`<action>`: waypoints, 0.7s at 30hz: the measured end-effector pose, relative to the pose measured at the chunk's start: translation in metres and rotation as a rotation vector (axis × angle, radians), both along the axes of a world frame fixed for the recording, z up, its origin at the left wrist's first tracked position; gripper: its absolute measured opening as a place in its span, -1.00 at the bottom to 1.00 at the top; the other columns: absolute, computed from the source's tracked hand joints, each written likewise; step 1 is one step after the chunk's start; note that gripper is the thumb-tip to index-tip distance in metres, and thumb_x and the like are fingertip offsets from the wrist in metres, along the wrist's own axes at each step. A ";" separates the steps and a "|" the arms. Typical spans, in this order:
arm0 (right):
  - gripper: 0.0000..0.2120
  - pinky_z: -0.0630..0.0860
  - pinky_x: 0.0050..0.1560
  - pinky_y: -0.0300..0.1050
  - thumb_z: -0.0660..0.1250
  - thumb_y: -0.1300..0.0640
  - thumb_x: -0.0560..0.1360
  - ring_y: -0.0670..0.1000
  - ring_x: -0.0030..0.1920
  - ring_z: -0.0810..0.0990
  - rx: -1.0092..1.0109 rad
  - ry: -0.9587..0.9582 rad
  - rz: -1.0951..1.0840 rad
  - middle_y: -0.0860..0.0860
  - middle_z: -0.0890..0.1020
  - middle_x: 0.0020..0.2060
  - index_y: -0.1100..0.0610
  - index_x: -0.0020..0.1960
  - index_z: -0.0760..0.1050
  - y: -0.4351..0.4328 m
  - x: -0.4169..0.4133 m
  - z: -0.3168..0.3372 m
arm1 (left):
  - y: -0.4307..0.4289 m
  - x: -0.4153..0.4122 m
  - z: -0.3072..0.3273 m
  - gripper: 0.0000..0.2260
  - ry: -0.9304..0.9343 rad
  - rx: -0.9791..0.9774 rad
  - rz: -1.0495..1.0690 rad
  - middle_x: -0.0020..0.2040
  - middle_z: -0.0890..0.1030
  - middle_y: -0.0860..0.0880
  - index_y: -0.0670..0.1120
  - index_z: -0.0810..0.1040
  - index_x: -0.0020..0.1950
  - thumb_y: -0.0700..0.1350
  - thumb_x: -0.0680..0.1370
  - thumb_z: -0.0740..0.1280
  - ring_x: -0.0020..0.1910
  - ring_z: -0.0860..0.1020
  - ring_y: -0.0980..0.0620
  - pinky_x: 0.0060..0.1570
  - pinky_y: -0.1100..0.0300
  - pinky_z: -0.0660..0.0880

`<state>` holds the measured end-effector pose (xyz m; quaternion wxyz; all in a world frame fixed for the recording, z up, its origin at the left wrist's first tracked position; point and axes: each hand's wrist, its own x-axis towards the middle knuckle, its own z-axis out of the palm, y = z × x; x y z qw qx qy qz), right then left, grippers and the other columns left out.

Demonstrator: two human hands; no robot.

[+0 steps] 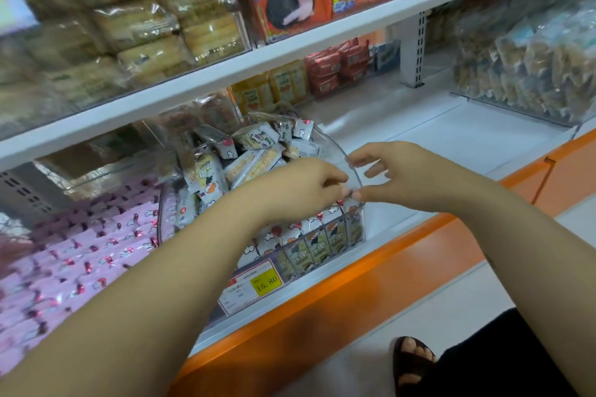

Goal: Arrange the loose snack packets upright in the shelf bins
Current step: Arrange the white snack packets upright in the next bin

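Now our left hand (306, 185) and right hand (400, 171) meet at the bin's (335, 151) 3 o'clock wall. The right thumb and forefinger pinch its rim. The left fingers are curled; we cannot tell their hold. Packets (254, 151) lie heaped inside, at 10 o'clock of the hands.

Yellow price tag (265, 283) reads 15.80 at shelf front; orange plinth (322, 309) below; brown sandal (409, 367) on pale floor (451, 300), btm right.
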<state>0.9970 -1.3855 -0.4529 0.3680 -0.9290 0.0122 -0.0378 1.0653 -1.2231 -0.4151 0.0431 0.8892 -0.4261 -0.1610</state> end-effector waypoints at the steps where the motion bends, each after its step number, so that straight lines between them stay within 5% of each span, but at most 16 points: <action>1: -0.46 0.40 0.06 -0.26 0.47 0.00 0.40 -0.13 0.11 0.49 -0.010 -0.058 -0.019 -0.08 0.50 0.25 -0.01 0.34 0.40 0.002 -0.002 0.003 | 0.006 -0.002 0.005 -0.69 -0.030 -0.068 0.024 0.13 0.61 -0.02 -0.07 0.50 0.31 0.01 0.64 0.17 0.02 0.55 0.06 0.04 0.21 0.44; 5: -0.57 0.20 0.04 -0.41 0.42 0.04 0.45 -0.14 0.22 0.41 -0.111 -0.255 -0.035 -0.11 0.50 0.23 0.00 0.29 0.46 0.018 -0.006 0.013 | 0.049 -0.009 0.018 -0.72 -0.167 -0.327 0.101 0.14 0.59 0.16 0.07 0.49 0.32 -0.07 0.62 0.22 -0.01 0.52 0.30 -0.02 0.46 0.39; 10: -0.70 0.33 -0.08 -0.56 0.37 0.07 0.50 -0.26 0.05 0.43 -0.063 -0.277 0.056 -0.22 0.51 0.01 0.00 0.22 0.53 0.055 -0.002 0.017 | 0.114 -0.017 0.010 -0.78 -0.305 -0.565 0.281 -0.06 0.52 0.37 0.14 0.57 0.18 -0.09 0.58 0.28 -0.05 0.49 0.47 -0.07 0.57 0.34; 17: -0.72 0.54 0.07 -0.12 0.36 0.02 0.50 -0.18 -0.02 0.56 -0.107 -0.179 0.213 -0.16 0.60 0.01 -0.02 0.20 0.53 0.113 0.014 0.010 | 0.165 -0.013 -0.019 -0.81 -0.367 -0.676 0.459 0.01 0.56 0.24 0.07 0.59 0.14 -0.12 0.59 0.27 -0.35 0.42 0.48 -0.27 0.54 0.32; 21: -0.61 0.51 0.01 -0.16 0.34 -0.17 0.46 -0.16 -0.05 0.50 -0.306 -0.162 0.208 -0.15 0.57 0.06 -0.05 0.24 0.49 0.140 0.022 0.008 | 0.176 -0.005 -0.033 -0.80 -0.359 -0.658 0.409 0.03 0.53 0.24 0.07 0.60 0.15 -0.13 0.58 0.28 -0.10 0.41 0.35 -0.10 0.58 0.25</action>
